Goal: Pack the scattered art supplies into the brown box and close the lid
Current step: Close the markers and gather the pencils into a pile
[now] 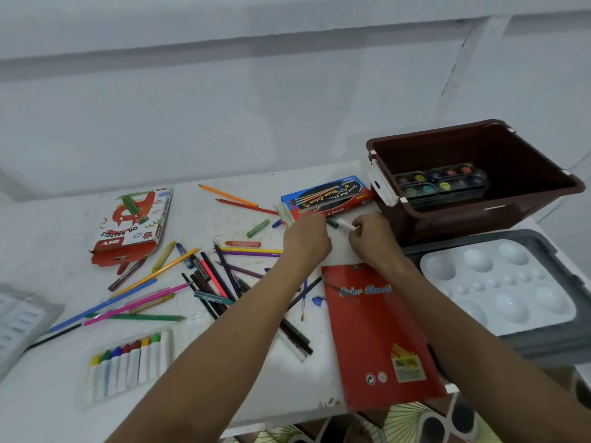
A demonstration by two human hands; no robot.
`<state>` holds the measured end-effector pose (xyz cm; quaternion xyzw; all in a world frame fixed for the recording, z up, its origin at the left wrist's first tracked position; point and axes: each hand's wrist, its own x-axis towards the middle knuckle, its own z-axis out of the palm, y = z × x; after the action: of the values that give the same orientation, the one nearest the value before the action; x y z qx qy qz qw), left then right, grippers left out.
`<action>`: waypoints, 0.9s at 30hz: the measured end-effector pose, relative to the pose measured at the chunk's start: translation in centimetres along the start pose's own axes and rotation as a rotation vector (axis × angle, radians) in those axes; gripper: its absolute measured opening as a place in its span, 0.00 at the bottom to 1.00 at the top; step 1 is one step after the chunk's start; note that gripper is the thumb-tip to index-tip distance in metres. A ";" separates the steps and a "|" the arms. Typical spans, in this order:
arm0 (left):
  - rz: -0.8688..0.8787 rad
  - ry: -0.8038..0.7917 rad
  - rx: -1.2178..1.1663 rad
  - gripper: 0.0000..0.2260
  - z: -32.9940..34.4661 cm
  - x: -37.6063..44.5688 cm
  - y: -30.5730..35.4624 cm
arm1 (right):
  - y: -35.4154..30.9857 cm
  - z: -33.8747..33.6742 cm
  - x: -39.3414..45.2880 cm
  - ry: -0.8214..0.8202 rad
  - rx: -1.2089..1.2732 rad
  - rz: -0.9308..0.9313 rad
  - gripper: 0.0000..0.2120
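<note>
The brown box (540, 190) stands open at the back right, with a set of watercolour pans (441, 183) inside. Just in front of it both hands meet over a small white stick with a dark green end (341, 223). My right hand (374, 243) pinches its white end. My left hand (307, 241) has its fingers curled at the green end. Coloured pencils (208, 279) and loose pastels (257, 227) lie scattered across the white table (256, 362).
A blue and red brush box (326, 196) lies against the brown box. There is an oil pastels carton (134, 222) at the left, a crayon tray (128, 359) at the front, and a red colour pencil pack (377, 330) under my right forearm. A white palette (499, 282) rests on a grey lid (543, 342).
</note>
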<state>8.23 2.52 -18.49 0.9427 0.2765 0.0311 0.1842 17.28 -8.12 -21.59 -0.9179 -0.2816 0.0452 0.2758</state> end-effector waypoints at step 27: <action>-0.572 0.148 -0.407 0.15 -9.2 -22.1 -19.9 | -19.8 6.3 -13.5 -0.565 0.466 -0.433 0.09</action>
<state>-22.12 9.32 -16.21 0.7663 0.5301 0.1009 0.3488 -5.28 1.22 -17.37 -0.7022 -0.5148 0.2984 0.3908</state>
